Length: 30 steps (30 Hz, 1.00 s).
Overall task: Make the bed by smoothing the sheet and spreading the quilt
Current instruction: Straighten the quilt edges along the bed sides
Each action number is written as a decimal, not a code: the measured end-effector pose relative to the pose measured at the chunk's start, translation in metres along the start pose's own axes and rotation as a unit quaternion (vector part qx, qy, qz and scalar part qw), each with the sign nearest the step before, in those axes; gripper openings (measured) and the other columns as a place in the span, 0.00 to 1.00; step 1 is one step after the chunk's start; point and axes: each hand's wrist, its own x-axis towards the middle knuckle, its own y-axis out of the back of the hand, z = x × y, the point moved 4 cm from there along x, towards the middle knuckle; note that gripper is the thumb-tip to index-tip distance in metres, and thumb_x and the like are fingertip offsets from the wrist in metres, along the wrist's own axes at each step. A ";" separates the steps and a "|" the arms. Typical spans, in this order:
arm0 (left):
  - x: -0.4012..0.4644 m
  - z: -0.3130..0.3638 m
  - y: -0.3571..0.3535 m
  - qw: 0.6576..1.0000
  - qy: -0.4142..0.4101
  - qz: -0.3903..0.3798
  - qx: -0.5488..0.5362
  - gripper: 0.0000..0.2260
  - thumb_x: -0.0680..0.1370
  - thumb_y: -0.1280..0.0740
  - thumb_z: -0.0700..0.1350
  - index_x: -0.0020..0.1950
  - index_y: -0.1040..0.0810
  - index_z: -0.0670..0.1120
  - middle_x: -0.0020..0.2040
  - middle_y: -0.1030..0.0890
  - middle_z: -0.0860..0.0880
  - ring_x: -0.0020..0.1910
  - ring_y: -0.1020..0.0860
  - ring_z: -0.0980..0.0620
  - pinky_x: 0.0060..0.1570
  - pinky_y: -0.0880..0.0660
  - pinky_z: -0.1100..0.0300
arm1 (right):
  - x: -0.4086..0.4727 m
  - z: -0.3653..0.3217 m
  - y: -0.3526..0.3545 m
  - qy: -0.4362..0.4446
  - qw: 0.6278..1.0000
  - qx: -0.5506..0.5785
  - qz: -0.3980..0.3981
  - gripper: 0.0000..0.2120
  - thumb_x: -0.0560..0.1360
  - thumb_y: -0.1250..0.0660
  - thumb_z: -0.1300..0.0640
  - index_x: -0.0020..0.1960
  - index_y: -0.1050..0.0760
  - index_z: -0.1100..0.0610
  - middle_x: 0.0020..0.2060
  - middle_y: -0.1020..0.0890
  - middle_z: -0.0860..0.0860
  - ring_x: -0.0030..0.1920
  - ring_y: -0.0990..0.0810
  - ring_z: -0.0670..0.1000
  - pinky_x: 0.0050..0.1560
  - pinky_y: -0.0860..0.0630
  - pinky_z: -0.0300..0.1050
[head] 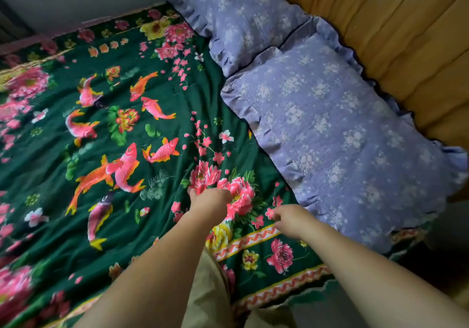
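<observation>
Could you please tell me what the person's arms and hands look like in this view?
Both forearms are bare, with no sleeves in view. The left hand and right hand wear no gloves, rings, watch or bracelet that can be seen.

Sheet (132, 129): dark green, fish and peony print, creased, spread over bed. Left hand (210, 200) and right hand (291, 220): both on sheet near its bordered edge, fingers curled. Two lilac ruffled pillows (330, 129) against tan headboard (411, 38).

Two lilac floral pillows (330, 129) against a tan padded headboard (406, 35)
</observation>
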 end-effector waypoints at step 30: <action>-0.114 -0.094 -0.167 0.985 0.141 -0.075 -0.068 0.19 0.77 0.41 0.35 0.62 0.26 0.53 0.58 0.22 0.49 0.62 0.27 0.45 0.71 0.49 0.39 | -0.020 -0.039 -0.139 0.103 0.982 -0.129 -0.090 0.17 0.78 0.41 0.58 0.67 0.30 0.52 0.62 0.25 0.52 0.56 0.23 0.55 0.53 0.23 0.50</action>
